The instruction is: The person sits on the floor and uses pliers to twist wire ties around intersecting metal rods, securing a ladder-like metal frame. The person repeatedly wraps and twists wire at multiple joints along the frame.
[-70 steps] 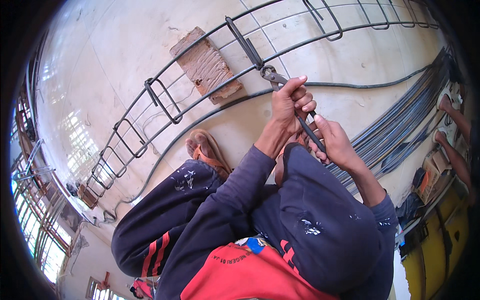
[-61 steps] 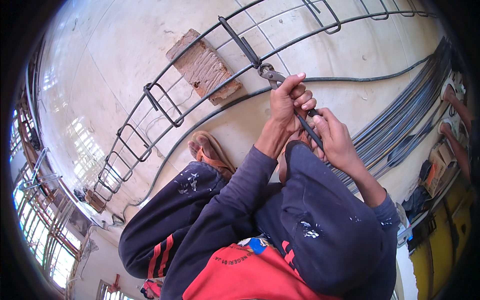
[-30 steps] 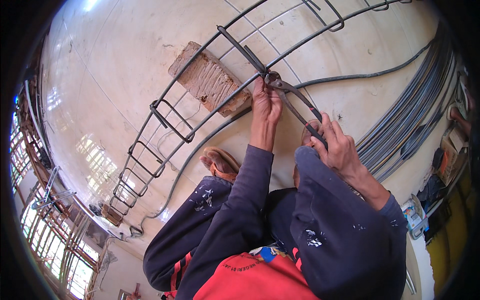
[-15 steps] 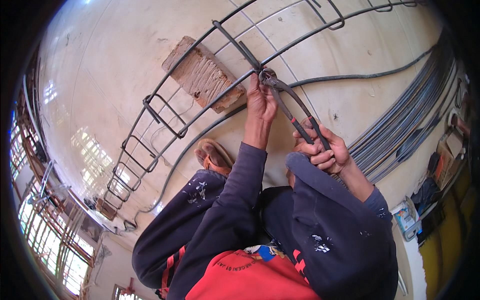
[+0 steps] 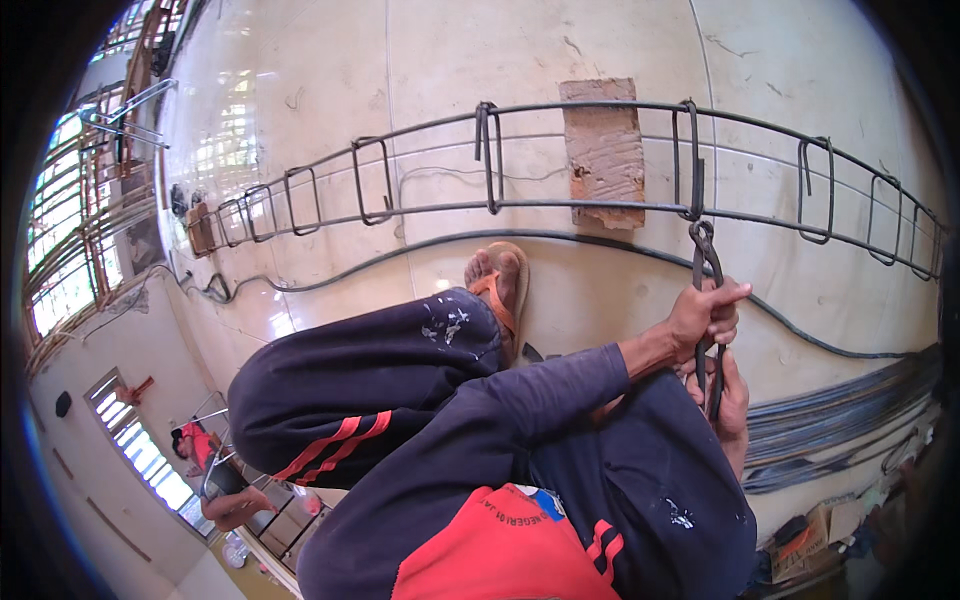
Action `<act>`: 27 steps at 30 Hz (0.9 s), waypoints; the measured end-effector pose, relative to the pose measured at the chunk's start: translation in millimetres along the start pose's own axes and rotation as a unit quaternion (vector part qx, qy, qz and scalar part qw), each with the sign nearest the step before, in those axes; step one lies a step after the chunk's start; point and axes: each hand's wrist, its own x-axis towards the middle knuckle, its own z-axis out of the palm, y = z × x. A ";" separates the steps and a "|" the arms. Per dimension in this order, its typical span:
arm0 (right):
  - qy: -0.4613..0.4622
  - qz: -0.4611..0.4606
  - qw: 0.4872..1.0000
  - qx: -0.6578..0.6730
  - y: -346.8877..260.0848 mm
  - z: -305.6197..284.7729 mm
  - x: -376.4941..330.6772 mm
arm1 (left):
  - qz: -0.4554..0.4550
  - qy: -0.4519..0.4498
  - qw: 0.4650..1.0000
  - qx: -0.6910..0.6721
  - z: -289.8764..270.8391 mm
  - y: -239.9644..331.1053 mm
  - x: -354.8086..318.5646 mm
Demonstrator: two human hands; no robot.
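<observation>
A long rebar cage (image 5: 590,205) of thin bars and rectangular stirrups lies across the pale tiled floor, propped on a brick (image 5: 603,150). Dark metal pincers (image 5: 703,250) bite at the joint where one stirrup (image 5: 690,160) meets the lower bar. My left hand (image 5: 705,312) grips the pincers' handles from the left. Just below it, my right hand (image 5: 735,400) holds the lower ends of the handles, partly hidden behind my knee. I am squatting, and my foot in an orange sandal (image 5: 500,285) rests close to the cage.
A bundle of straight steel rods (image 5: 845,430) lies on the floor at the right, with a cardboard box (image 5: 800,535) near it. A dark cable (image 5: 400,255) runs along the cage. A second brick (image 5: 203,230) props the far left end. Another person (image 5: 205,455) is at lower left.
The view has swung so the cage now runs level across the picture. My left hand has slid from the pincers' head down onto the handles; the jaws stay at the stirrup joint.
</observation>
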 end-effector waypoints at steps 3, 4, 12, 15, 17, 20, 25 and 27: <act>0.255 -0.092 0.860 -0.433 -11.6 20.2 -16.2 | 0.020 0.080 0.997 0.008 20.7 -2.7 5.7; 0.279 -0.152 0.807 -0.498 -12.5 39.6 -23.2 | 0.025 0.109 0.994 -0.006 23.6 -2.8 6.0; 0.302 -0.238 0.605 -0.697 -4.4 36.0 -13.5 | 0.054 0.198 0.977 0.058 46.2 0.0 10.5; 0.250 -0.264 0.670 -0.647 3.0 21.9 -7.4 | 0.084 0.212 0.965 0.126 30.4 -8.8 7.9; 0.206 -0.219 0.795 -0.527 3.5 18.5 -5.8 | 0.093 0.253 0.938 0.220 25.5 -1.6 0.1; 0.089 -0.051 0.981 -0.164 7.8 6.6 -4.6 | 0.086 0.250 0.963 0.042 39.4 8.8 2.3; 0.053 0.077 0.995 0.036 4.0 -8.3 8.9 | 0.036 0.145 0.987 0.068 10.2 12.5 5.8; 0.153 -0.034 0.972 -0.175 4.1 -5.5 6.6 | 0.061 0.242 0.963 0.101 18.6 -0.7 19.7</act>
